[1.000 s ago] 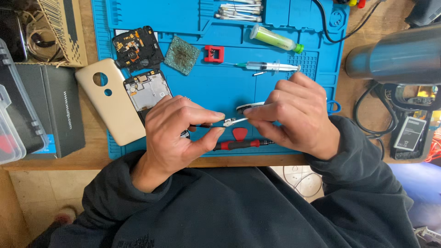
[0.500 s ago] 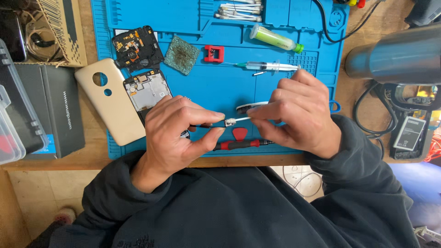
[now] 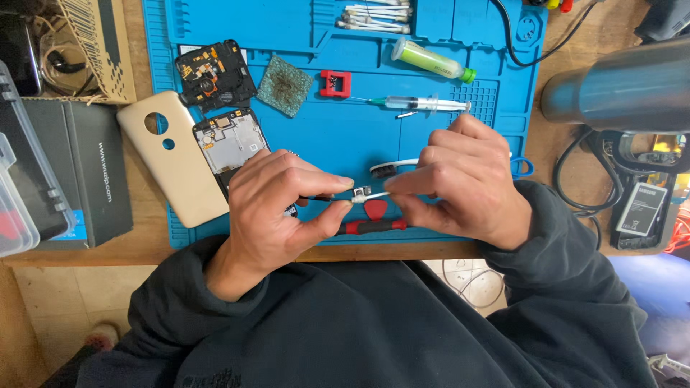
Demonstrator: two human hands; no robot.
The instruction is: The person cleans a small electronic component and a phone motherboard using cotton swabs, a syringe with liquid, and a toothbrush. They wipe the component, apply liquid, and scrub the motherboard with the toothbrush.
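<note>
1. A small silver metal part sits between the two hands, above the near edge of the blue mat; the left hand pinches a thin black tool between thumb and forefinger, its tip at the part.
2. The right hand is closed narrowly on a white cotton swab, whose end touches the part from the other side.
3. Just under the hands lie a red triangular pick and a red-handled screwdriver; a white toothbrush pokes out behind the right hand's fingers, partly hidden by them.
4. Farther up the mat: a clear syringe, a small red block, a square green-grey pad, a green tube with a green cap, and a bunch of white swabs in the top tray.
5. To the left, an opened phone body lies partly under the left hand; a black inner frame lies above it; a tan back cover rests across the mat's edge onto the wooden desk.
6. A dark grey oblong box with a blue end strip lies at the desk's left; a cardboard carton stands behind it; a clear plastic case is at the far left.
7. On the right lies a grey metal cylinder; below it, a flat grey battery with a pale label, amid black cables.
</note>
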